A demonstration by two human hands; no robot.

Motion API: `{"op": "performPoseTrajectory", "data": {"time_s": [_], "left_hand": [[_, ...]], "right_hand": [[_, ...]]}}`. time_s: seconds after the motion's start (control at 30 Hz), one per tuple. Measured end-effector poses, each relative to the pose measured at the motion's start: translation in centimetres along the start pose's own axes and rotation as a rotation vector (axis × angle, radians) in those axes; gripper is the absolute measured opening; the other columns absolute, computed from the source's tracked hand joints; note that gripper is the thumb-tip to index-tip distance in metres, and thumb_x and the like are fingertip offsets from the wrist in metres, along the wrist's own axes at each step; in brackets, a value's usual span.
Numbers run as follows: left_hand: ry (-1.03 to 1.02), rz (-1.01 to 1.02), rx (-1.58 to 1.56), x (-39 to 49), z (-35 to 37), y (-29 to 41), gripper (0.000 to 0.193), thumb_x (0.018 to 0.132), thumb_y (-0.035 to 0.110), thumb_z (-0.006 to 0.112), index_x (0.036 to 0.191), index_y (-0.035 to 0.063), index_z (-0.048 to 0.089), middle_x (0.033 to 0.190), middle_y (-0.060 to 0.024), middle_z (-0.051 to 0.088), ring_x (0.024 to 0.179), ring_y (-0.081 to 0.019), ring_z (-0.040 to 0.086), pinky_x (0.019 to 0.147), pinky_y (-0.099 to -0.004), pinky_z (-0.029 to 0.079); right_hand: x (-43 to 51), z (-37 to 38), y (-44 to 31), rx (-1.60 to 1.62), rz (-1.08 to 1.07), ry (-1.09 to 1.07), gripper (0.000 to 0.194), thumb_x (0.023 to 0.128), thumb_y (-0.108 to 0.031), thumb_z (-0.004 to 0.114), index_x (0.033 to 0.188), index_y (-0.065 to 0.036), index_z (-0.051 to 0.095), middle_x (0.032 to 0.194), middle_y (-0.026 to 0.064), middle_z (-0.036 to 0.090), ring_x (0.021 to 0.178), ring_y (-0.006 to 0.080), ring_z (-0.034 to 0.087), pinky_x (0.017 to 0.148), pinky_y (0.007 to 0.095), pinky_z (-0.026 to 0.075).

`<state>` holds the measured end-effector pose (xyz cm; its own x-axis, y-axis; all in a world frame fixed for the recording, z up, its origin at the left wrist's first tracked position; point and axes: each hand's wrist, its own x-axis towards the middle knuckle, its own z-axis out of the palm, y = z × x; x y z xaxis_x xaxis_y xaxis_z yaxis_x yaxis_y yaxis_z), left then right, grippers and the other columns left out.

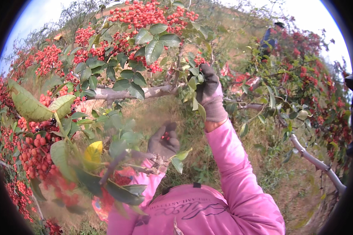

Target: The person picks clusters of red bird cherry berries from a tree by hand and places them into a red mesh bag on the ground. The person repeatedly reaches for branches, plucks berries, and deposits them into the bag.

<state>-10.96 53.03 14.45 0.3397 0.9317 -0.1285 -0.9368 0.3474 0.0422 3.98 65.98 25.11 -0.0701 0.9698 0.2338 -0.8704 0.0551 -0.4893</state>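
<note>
My right hand (pixel 209 85), in a dark grey knit glove, reaches up among leaves beside a small cluster of red berries (pixel 199 59); its fingertips are partly hidden, so its hold is unclear. Lower and to the left, my left hand (pixel 164 141), gloved alike, is palm up with curled fingers around a few loose red berries (pixel 165 135). Large red berry clusters (pixel 138 14) hang above. A container holding red berries (pixel 120 178) shows partly behind leaves near my left forearm.
A thick bare branch (pixel 129 93) crosses at mid height. A cut, knobbly branch (pixel 157 163) juts close to my left wrist. Blurred leaves and berry clusters (pixel 35 152) fill the near left. A thorny limb (pixel 314 160) slopes at right. Another person (pixel 269 39) stands beyond the shrubs.
</note>
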Motion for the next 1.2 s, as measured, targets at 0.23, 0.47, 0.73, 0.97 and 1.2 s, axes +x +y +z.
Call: {"op": "performPoseTrajectory", "data": {"time_s": [0.23,0.47,0.73,0.97,1.2], "left_hand": [[0.199,0.038,0.421,-1.6,0.6,-1.4,0.025,0.090,0.022,0.050,0.109,0.0070,0.057,0.083,-0.0055,0.063,0.042,-0.0052,0.038,0.038,-0.0185,0.029],[0.093,0.087,0.877,-3.5,0.3,-2.8,0.024,0.086,0.032,0.058,0.098,0.0103,0.057,0.066,0.0032,0.053,0.041,-0.0048,0.035,0.037,-0.0177,0.027],[0.256,-0.040,1.124,-4.5,-0.7,-1.3,0.008,0.081,0.022,0.057,0.079,0.0144,0.054,0.060,0.0064,0.046,0.042,-0.0013,0.036,0.035,-0.0163,0.020],[0.234,-0.079,1.126,-6.9,-1.9,0.2,0.008,0.074,0.013,0.056,0.076,0.0083,0.050,0.066,0.0055,0.044,0.044,0.0005,0.034,0.036,-0.0142,0.020],[0.233,-0.040,0.856,-9.3,-4.1,1.4,0.024,0.072,0.011,0.059,0.093,0.0009,0.056,0.070,-0.0029,0.053,0.048,-0.0070,0.047,0.039,-0.0181,0.033]], "right_hand": [[-9.4,-1.8,1.0,-0.079,0.075,0.084,0.015,0.083,-0.010,0.059,0.095,-0.004,0.053,0.086,0.0060,0.061,0.075,0.0159,0.059,0.066,0.0288,0.049],[-14.4,-3.3,5.1,-0.412,-0.127,0.225,0.020,0.082,-0.009,0.060,0.100,-0.004,0.052,0.087,0.0016,0.059,0.077,0.0087,0.055,0.073,0.0223,0.044],[-16.3,-5.4,6.0,-0.393,0.014,0.140,0.022,0.080,-0.006,0.060,0.101,-0.002,0.053,0.087,0.0009,0.058,0.075,0.0069,0.054,0.068,0.0212,0.044],[-19.4,-6.6,6.5,-0.360,0.144,0.058,0.025,0.078,-0.010,0.060,0.100,-0.002,0.053,0.083,0.0008,0.058,0.069,0.0076,0.052,0.063,0.0205,0.042],[-19.2,-10.3,7.8,-0.053,0.291,0.097,0.023,0.078,-0.011,0.061,0.098,-0.002,0.053,0.079,0.0039,0.059,0.058,0.0131,0.055,0.054,0.0241,0.047]]}}
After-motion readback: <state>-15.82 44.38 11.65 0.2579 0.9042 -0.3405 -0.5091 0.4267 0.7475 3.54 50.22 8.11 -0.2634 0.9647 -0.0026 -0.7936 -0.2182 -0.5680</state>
